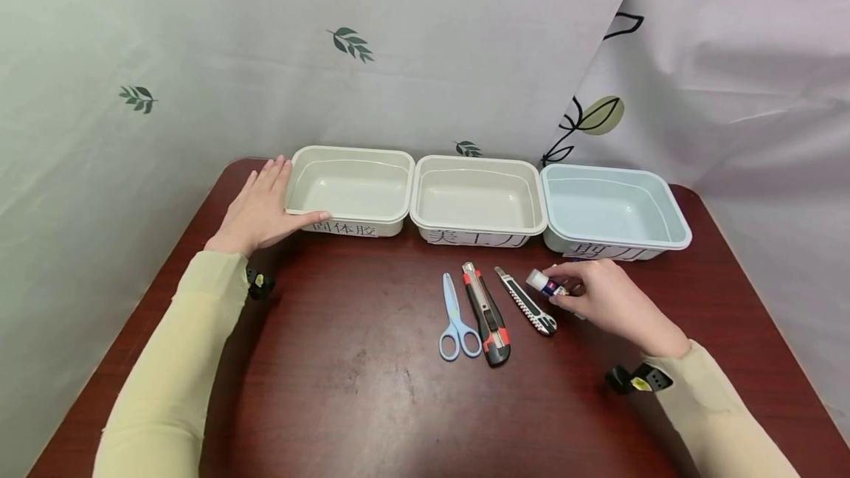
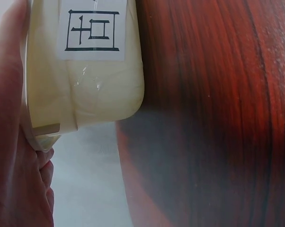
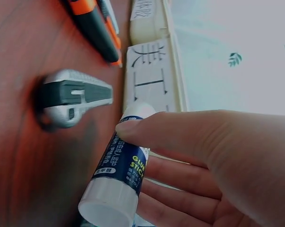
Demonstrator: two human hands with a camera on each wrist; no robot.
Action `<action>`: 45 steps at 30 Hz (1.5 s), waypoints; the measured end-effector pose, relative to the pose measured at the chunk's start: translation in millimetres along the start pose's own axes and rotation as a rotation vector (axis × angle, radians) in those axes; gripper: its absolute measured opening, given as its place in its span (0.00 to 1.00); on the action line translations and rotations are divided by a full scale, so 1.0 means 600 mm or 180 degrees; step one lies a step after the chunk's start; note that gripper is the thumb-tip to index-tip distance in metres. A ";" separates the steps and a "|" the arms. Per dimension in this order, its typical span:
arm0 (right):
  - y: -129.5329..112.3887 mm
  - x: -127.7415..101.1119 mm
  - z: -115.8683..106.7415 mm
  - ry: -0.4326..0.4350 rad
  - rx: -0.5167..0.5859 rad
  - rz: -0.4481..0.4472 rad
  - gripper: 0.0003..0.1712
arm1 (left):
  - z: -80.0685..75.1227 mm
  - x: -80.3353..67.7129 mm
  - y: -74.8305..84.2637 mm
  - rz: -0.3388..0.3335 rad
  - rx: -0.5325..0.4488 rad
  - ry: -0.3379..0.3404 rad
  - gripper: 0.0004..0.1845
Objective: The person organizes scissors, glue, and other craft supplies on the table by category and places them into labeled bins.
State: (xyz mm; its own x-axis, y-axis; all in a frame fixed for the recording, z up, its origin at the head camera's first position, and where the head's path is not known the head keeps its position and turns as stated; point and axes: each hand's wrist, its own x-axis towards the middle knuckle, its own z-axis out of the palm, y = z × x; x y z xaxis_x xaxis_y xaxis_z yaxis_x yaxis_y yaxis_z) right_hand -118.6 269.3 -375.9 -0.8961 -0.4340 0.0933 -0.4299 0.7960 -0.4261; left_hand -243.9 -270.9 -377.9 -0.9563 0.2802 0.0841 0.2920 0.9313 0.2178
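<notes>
Glue stick (image 1: pixel 546 284) pinched in right hand (image 1: pixel 607 299), low over table (image 1: pixel 345 375), just near of blue tray (image 1: pixel 614 211) (white cap toward left). Left of it: grey utility knife (image 1: pixel 526 301), red-black utility knife (image 1: pixel 487 313), blue scissors (image 1: pixel 454 318). Left hand (image 1: pixel 260 206) flat, fingers straight, against left cream tray (image 1: pixel 352 189); middle cream tray (image 1: pixel 477 198) between.

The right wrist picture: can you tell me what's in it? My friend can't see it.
The right hand pinches a blue and white glue stick just above a dark red table. Nearby lie a grey utility knife and an orange and black one, with labelled trays behind.
</notes>
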 end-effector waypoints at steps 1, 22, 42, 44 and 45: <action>-0.002 0.002 -0.003 0.0005 0.0023 0.0002 0.19 | 0.000 0.000 0.000 0.0000 0.0004 -0.0006 0.65; -0.027 0.058 -0.023 0.0354 0.0647 -0.0042 0.19 | 0.000 0.001 -0.002 0.0001 0.0141 -0.0081 0.66; -0.068 0.143 -0.008 0.0486 0.1102 0.0042 0.22 | -0.002 0.003 -0.001 -0.0036 0.0118 -0.0101 0.67; -0.073 0.152 -0.004 0.0508 0.1176 0.0031 0.22 | -0.002 0.002 -0.001 -0.0032 0.0110 -0.0095 0.67; -0.075 0.157 -0.001 0.0528 0.1216 0.0020 0.22 | -0.002 0.002 -0.001 -0.0029 0.0109 -0.0089 0.67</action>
State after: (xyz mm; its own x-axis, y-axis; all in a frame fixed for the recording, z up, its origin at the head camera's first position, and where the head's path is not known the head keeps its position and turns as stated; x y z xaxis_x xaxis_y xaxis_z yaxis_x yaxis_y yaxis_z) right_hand -183.7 192.7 -347.6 -0.9177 -0.3308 0.2199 -0.3802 0.5710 -0.7276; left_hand -245.4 -271.3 -377.0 -0.9591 0.2776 0.0548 0.2830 0.9411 0.1851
